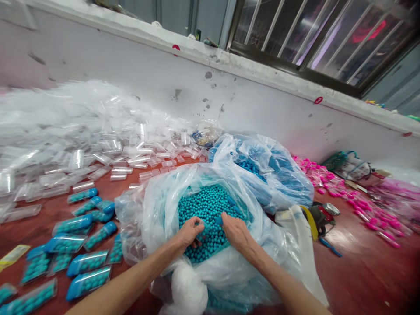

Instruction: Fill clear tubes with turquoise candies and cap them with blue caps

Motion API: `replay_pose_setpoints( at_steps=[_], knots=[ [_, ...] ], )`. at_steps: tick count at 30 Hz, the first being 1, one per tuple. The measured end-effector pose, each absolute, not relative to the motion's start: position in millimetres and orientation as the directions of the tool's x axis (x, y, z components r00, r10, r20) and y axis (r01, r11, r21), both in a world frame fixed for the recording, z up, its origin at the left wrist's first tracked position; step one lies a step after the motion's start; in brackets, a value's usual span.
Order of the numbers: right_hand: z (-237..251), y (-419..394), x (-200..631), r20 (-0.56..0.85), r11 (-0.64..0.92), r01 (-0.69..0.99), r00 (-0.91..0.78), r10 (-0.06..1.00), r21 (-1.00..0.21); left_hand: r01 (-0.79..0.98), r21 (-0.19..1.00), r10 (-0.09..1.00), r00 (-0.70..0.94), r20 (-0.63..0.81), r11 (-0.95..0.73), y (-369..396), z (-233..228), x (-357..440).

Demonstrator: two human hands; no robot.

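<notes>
Both hands are over an open plastic bag (157,197) filled with small teal beads (210,201). My left hand (191,232) is closed in a pinch low over the beads; a faint see-through shape shows at its fingertips, too blurred to name. Between the thumb and fingers of my right hand (235,232) is a small blue cap (219,220), just across from the left fingertips. On the left lie several clear tubes filled with teal beads and closed with blue caps, such as this filled tube (89,280).
A big heap of clear empty tubes (78,157) spreads along the wall. Behind the bead bag stands a bag of blue caps (252,168). Pink-capped pieces (357,201) lie at the right. A white knotted bundle (188,286) sits in front.
</notes>
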State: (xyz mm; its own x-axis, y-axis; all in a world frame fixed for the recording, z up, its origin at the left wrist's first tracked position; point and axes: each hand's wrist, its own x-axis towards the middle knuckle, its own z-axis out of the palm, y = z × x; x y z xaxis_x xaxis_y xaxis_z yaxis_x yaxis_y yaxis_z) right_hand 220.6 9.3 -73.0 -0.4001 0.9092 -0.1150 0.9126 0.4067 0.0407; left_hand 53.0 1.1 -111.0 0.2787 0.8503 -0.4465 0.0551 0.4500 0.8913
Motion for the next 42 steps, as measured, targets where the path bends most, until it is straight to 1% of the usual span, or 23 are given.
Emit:
replay_pose_setpoints(
  at_steps=[1,3,5,7,9,12,14,17,19,21,25,27,28,29,30,32,33,34,35,37,39,40,42],
  knots=[
    [-71,9,219,-0.118,0.364,0.931,-0.366,0.923,-0.033,0.038,0.892,0.846,0.301,-0.44,0.451,0,-112,52],
    [-68,6,215,-0.139,0.362,0.905,-0.397,0.907,-0.225,-0.004,0.898,0.847,0.335,-0.413,0.44,-1,-114,52],
    [-67,4,212,-0.148,0.36,0.831,-0.456,0.878,-0.425,-0.046,0.913,0.861,0.353,-0.365,0.406,-2,-115,51],
    [-69,4,210,-0.176,0.272,0.747,-0.46,0.87,-0.606,-0.081,0.926,0.873,0.372,-0.315,0.369,-3,-116,51],
    [-73,6,211,-0.212,0.139,0.66,-0.424,0.881,-0.738,-0.101,0.933,0.872,0.402,-0.28,0.346,-4,-115,53],
    [-80,9,211,-0.238,-0.036,0.499,-0.347,0.907,-0.866,-0.138,0.937,0.872,0.429,-0.235,0.321,-4,-111,56],
    [-82,8,211,-0.217,-0.088,0.413,-0.276,0.936,-0.906,-0.168,0.933,0.882,0.413,-0.228,0.32,-5,-107,59],
    [-79,2,210,-0.136,-0.033,0.413,-0.223,0.965,-0.91,-0.221,0.917,0.899,0.368,-0.236,0.331,-5,-102,61],
    [-74,-3,210,-0.099,0.028,0.448,-0.259,0.961,-0.894,-0.232,0.915,0.907,0.346,-0.24,0.331,-6,-99,61],
    [-69,-7,211,-0.073,0.106,0.485,-0.335,0.939,-0.868,-0.195,0.924,0.911,0.322,-0.257,0.329,-7,-96,61],
    [-62,-11,210,0.059,0.346,0.568,-0.462,0.885,-0.746,-0.108,0.941,0.93,0.224,-0.291,0.32,-10,-94,63],
    [-58,-10,211,0.099,0.397,0.571,-0.481,0.871,-0.718,-0.095,0.95,0.943,0.185,-0.278,0.298,-11,-91,62],
    [-57,-9,213,0.099,0.399,0.558,-0.49,0.866,-0.727,-0.092,0.951,0.942,0.198,-0.272,0.294,-12,-90,60],
    [-55,-7,216,0.078,0.374,0.536,-0.494,0.866,-0.757,-0.09,0.951,0.934,0.234,-0.268,0.296,-12,-88,57],
    [-53,-4,218,0.033,0.315,0.506,-0.49,0.871,-0.803,-0.088,0.949,0.92,0.286,-0.267,0.302,-12,-86,54],
    [-51,2,223,-0.105,0.111,0.426,-0.452,0.886,-0.898,-0.075,0.946,0.885,0.383,-0.265,0.316,-12,-82,48],
    [-51,6,224,-0.171,-0.002,0.374,-0.418,0.892,-0.927,-0.065,0.947,0.875,0.406,-0.264,0.315,-12,-81,46],
    [-51,9,224,-0.218,-0.096,0.314,-0.38,0.899,-0.945,-0.05,0.95,0.874,0.409,-0.262,0.308,-12,-80,44],
    [-52,11,223,-0.239,-0.157,0.251,-0.341,0.909,-0.955,-0.034,0.954,0.881,0.395,-0.26,0.297,-12,-79,45],
    [-54,14,217,-0.232,-0.199,0.145,-0.266,0.936,-0.969,-0.011,0.961,0.902,0.349,-0.254,0.276,-13,-78,48],
    [-55,12,209,-0.209,-0.195,0.085,-0.214,0.954,-0.977,-0.005,0.968,0.925,0.295,-0.238,0.25,-14,-77,54],
    [-55,10,205,-0.185,-0.171,0.084,-0.209,0.96,-0.982,-0.009,0.973,0.94,0.259,-0.222,0.232,-15,-77,57],
    [-52,4,200,-0.118,-0.08,0.151,-0.258,0.959,-0.985,-0.026,0.981,0.964,0.193,-0.182,0.19,-16,-75,63]
  ],
)
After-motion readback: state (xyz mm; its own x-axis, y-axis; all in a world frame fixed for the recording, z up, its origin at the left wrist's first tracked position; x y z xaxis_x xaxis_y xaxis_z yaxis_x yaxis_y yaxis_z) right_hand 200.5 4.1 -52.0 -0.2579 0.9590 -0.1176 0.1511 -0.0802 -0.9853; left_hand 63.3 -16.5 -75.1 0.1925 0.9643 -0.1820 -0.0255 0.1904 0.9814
